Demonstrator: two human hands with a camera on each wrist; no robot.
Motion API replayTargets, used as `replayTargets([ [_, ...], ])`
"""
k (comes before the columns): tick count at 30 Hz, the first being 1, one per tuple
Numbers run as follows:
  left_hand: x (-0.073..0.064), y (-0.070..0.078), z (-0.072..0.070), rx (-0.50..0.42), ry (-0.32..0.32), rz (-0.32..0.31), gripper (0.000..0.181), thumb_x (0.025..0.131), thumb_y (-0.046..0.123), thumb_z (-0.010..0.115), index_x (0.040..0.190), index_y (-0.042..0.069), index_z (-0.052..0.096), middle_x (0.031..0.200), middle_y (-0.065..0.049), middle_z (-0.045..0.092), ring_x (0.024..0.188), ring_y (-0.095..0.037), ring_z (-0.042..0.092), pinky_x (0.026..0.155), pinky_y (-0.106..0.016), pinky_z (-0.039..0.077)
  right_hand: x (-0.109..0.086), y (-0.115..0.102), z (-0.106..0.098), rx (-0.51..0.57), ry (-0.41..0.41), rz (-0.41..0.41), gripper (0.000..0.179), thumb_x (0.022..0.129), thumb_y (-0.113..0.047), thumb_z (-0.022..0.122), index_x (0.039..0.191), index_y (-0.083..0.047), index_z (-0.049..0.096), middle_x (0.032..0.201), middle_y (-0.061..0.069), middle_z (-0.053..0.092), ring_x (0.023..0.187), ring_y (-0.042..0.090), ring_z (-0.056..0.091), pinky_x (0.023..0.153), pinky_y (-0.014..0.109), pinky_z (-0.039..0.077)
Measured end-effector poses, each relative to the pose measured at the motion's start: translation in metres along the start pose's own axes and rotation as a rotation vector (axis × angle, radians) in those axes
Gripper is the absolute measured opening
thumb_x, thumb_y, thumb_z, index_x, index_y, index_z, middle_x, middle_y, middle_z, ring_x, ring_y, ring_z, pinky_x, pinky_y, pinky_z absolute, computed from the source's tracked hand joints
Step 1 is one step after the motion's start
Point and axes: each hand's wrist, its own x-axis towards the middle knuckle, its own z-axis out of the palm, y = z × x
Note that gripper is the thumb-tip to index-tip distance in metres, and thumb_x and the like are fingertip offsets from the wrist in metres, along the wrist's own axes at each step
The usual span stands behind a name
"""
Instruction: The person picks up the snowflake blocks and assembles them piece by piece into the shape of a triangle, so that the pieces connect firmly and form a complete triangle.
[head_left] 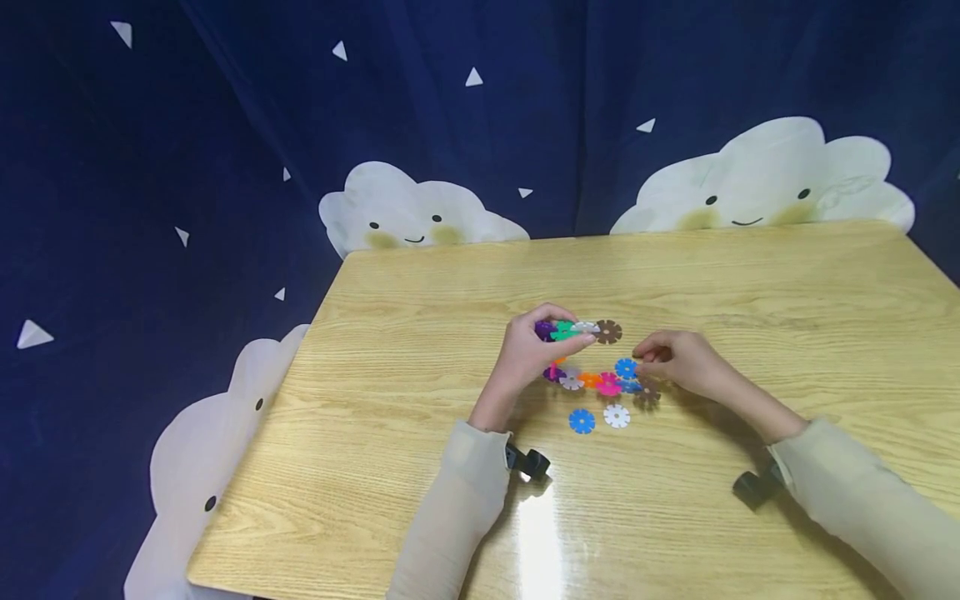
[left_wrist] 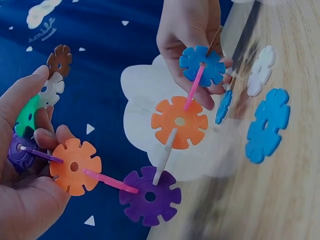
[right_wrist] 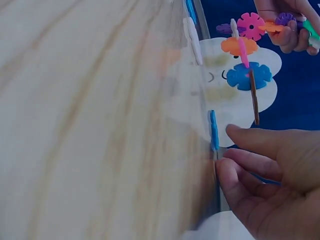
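Observation:
My left hand (head_left: 528, 346) holds a chain of slotted plastic discs, its fingers around a purple disc (left_wrist: 21, 152) and a green disc (left_wrist: 27, 116). A white disc (left_wrist: 51, 90) and a brown disc (head_left: 608, 332) stick out past its fingertips. From the hand the chain hangs through an orange disc (left_wrist: 75, 167), a purple disc (left_wrist: 150, 196), another orange disc (left_wrist: 172, 112) and a blue disc (left_wrist: 202, 65), with pink and white discs edge-on between. My right hand (head_left: 682, 360) is at a loose blue disc (right_wrist: 213, 131) on the table, thumb and forefinger apart.
Nearer me on the wooden table (head_left: 375, 467) lie another loose blue disc (head_left: 581, 421) and a loose white disc (head_left: 617, 416). Behind the table hangs a dark blue curtain (head_left: 420, 100), with white cloud shapes (head_left: 780, 175) at the table's edges.

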Motion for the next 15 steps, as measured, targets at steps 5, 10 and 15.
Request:
replayTargets([
  [5,-0.0004,-0.0007,-0.0002,-0.005,0.005,0.018,0.026,0.082,0.025,0.08,0.103,0.014,0.069,0.09,-0.003,0.065,0.065,-0.007,0.054,0.057,-0.02,0.048,0.0053,0.0006,0.0056,-0.04,-0.024,-0.053,0.03,0.078,-0.011,0.08,0.102,0.005,0.07,0.083,0.007,0.066,0.071,0.004,0.051,0.063,0.017,0.046],
  [10,-0.0009,-0.0002,0.0001,-0.029,0.018,0.048,0.024,0.081,0.023,0.08,0.102,0.015,0.071,0.092,-0.002,0.066,0.065,-0.006,0.053,0.057,-0.019,0.047,0.008,0.0011,0.0089,-0.041,-0.044,-0.059,0.025,0.078,-0.007,0.08,0.098,0.003,0.068,0.08,0.005,0.06,0.068,0.008,0.046,0.06,0.019,0.041],
  [15,-0.0005,-0.0003,0.0013,-0.016,0.007,0.097,0.027,0.082,0.022,0.079,0.107,0.013,0.073,0.103,-0.005,0.068,0.073,-0.004,0.057,0.061,-0.019,0.051,0.0047,0.0052,0.0078,0.013,-0.033,0.016,0.028,0.08,-0.006,0.077,0.099,0.001,0.058,0.08,0.005,0.056,0.069,0.012,0.047,0.059,0.019,0.041],
])
